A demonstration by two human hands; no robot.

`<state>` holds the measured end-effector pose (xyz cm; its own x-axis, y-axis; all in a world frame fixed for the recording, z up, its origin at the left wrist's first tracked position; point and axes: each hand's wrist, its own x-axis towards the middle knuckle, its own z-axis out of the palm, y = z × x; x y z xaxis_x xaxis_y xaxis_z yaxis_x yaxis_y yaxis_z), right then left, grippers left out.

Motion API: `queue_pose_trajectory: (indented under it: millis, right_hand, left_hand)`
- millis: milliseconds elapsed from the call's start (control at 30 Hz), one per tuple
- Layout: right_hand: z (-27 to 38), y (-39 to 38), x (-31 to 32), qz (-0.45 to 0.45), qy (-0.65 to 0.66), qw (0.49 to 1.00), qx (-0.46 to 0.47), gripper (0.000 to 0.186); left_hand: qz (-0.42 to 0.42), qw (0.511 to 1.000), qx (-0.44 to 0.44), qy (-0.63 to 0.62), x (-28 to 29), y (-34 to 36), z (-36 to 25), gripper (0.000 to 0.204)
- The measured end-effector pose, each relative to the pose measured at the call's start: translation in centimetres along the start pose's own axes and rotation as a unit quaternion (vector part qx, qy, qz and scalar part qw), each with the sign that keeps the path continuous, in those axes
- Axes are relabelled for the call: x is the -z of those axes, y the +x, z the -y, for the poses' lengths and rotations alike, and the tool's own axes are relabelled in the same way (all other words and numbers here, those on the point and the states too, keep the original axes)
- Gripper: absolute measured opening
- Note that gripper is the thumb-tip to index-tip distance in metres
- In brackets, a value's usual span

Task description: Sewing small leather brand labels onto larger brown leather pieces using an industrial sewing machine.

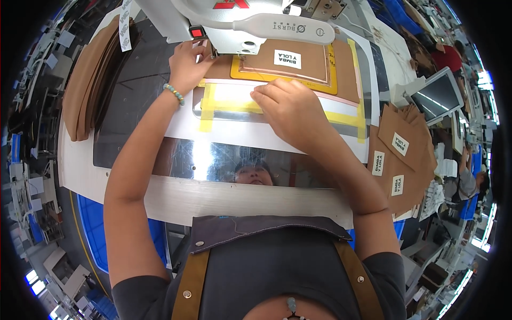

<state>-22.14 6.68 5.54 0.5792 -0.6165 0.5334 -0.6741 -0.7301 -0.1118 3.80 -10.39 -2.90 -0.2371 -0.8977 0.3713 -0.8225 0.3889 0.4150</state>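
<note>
A brown panel [217,69] with a white label [288,59] lies under the white machine head [234,40]. Around the labelled part runs a yellow template frame [325,87]. My left hand [188,65] is at the panel's left end, beside the machine head, with thumb and fingers bent toward each other; the tips are partly hidden. Close in front of the frame, my right hand [290,109] is closed in a pinch at a white strip [234,92] edged with yellow tape [207,114]. What sits between its fingertips is too small to tell.
Brown panels [88,80] stand stacked at the left. More labelled brown pieces [408,154] fan out at the right, below a small screen [438,96]. A white handheld-shaped unit [285,28] spans the machine. Shiny metal plate [213,160] covers the table's near side.
</note>
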Motion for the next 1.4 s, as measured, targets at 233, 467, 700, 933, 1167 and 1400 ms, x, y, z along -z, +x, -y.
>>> queue_pose_trajectory:
  millis: [233, 467, 700, 933, 1167, 1400]
  right_hand:
    - [-1.5, -1.5, -3.5, -0.012, -0.020, 0.998, -0.060, 0.005]
    - [-2.0, -0.3, -3.5, 0.030, -0.111, 0.993, 0.010, 0.004]
    - [-2.2, 0.1, -3.7, -0.021, -0.025, 0.999, -0.017, 0.015]
    - [-2.3, 0.2, -4.2, -0.020, 0.013, 0.999, -0.042, 0.006]
    - [-2.1, -0.2, -3.8, -0.025, 0.006, 0.999, -0.040, 0.006]
    - [-2.1, -0.3, -3.9, -0.026, 0.024, 0.997, -0.063, 0.007]
  left_hand:
    - [-0.052, 0.987, 0.019, -0.151, 0.1, -0.2, -2.5, 0.030]
    - [-0.155, 0.935, 0.228, -0.224, 1.3, 1.0, -0.6, 0.020]
    - [-0.338, 0.886, 0.084, -0.305, 22.6, -11.1, 11.1, 0.012]
    - [-0.527, 0.774, 0.227, -0.267, 39.0, -33.8, 12.3, 0.050]
    - [-0.525, 0.656, 0.489, -0.233, 32.1, -56.6, 18.2, 0.066]
    - [-0.419, 0.524, 0.715, -0.195, 24.6, -72.8, 26.0, 0.056]
